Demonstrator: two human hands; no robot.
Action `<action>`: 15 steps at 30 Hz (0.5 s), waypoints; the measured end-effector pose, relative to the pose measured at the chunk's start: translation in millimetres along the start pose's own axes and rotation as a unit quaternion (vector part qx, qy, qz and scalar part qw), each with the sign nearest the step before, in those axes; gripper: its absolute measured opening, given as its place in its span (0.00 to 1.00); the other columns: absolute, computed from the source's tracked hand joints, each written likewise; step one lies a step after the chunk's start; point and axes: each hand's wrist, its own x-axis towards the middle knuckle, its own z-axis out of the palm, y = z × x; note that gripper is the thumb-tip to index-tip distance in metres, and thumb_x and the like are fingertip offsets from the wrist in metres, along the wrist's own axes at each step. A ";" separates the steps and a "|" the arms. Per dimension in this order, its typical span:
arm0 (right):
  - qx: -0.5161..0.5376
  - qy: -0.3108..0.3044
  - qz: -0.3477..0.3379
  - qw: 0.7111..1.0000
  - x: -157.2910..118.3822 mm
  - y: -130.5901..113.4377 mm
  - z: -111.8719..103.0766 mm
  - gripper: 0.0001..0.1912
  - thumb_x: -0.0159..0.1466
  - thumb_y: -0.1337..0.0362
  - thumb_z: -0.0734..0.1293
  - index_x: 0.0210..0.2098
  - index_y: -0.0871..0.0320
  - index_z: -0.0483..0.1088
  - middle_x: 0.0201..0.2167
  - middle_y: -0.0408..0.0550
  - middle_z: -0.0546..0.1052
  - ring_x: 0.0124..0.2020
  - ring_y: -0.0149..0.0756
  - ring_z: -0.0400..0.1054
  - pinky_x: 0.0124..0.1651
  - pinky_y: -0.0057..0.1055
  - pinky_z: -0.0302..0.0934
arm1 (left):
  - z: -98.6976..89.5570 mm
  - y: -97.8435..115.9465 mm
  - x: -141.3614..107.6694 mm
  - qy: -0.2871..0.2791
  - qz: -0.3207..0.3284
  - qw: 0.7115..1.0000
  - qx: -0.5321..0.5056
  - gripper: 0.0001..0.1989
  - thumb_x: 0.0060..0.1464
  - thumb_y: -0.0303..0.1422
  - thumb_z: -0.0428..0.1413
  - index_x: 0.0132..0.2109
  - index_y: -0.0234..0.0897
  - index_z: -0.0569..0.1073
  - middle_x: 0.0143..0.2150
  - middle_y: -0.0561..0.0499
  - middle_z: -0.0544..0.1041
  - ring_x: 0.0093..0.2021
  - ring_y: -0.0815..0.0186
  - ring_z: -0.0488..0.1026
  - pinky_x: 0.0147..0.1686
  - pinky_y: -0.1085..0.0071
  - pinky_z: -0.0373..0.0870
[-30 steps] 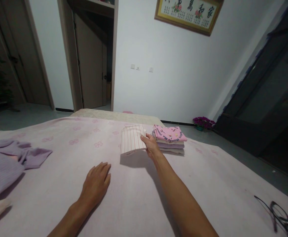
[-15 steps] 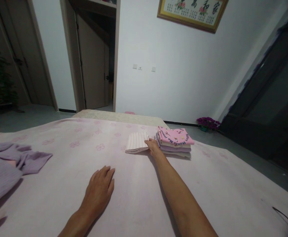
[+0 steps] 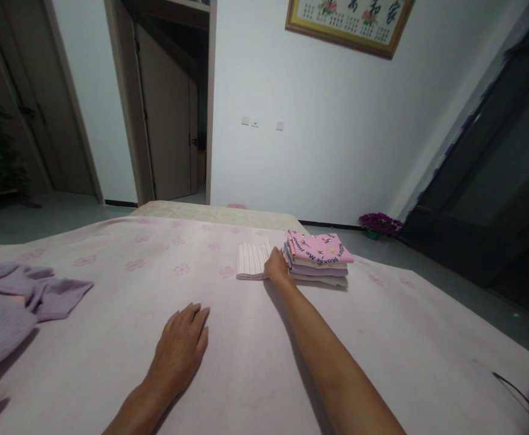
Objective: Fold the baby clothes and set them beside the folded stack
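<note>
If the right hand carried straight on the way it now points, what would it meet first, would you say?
Most likely the folded striped cloth: the right hand is right at its edge and seems to touch it, though the fingers' exact depth is hard to judge.

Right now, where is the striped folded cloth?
In the head view, the striped folded cloth lies on the pink bedspread, just left of the folded pile, at the right hand.

A framed floral panel (image 3: 350, 27) hangs on the pale wall (image 3: 319, 145) above grey floor (image 3: 455, 257).
</note>
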 end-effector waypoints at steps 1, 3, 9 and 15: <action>-0.012 0.001 -0.022 1.000 -5.5 -4.5 -0.4 0.30 0.65 0.72 0.60 0.67 0.65 0.59 0.66 0.66 0.63 0.69 0.48 0.56 0.69 0.42 0.48 | -0.4 0.3 0.2 -0.001 -0.001 1.000 0.000 0.22 0.65 0.33 0.46 0.61 0.35 0.73 0.63 0.41 0.73 0.64 0.54 0.68 0.66 0.51 0.59; -0.030 -0.003 -0.074 0.997 -17.5 -13.9 1.1 0.30 0.68 0.70 0.57 0.70 0.62 0.56 0.72 0.58 0.54 0.73 0.43 0.44 0.73 0.41 0.36 | -1.3 1.0 0.8 -0.006 -0.001 1.000 0.002 0.22 0.65 0.33 0.46 0.61 0.35 0.73 0.63 0.40 0.73 0.64 0.53 0.68 0.66 0.50 0.59; -0.181 -0.103 -0.175 0.962 -44.7 -23.3 12.0 0.31 0.73 0.49 0.54 0.72 0.52 0.52 0.75 0.51 0.46 0.75 0.50 0.31 0.71 0.55 0.23 | -0.7 0.5 1.2 -0.013 0.000 1.000 0.009 0.22 0.65 0.32 0.45 0.61 0.34 0.73 0.63 0.40 0.73 0.64 0.54 0.68 0.66 0.51 0.59; -0.204 -0.144 -0.158 0.955 -47.1 -12.1 12.1 0.30 0.74 0.49 0.51 0.71 0.53 0.54 0.75 0.52 0.48 0.75 0.53 0.34 0.71 0.55 0.25 | 0.2 -1.9 -0.3 -0.007 0.009 1.000 0.009 0.22 0.65 0.33 0.45 0.61 0.34 0.72 0.63 0.40 0.72 0.65 0.54 0.67 0.67 0.52 0.58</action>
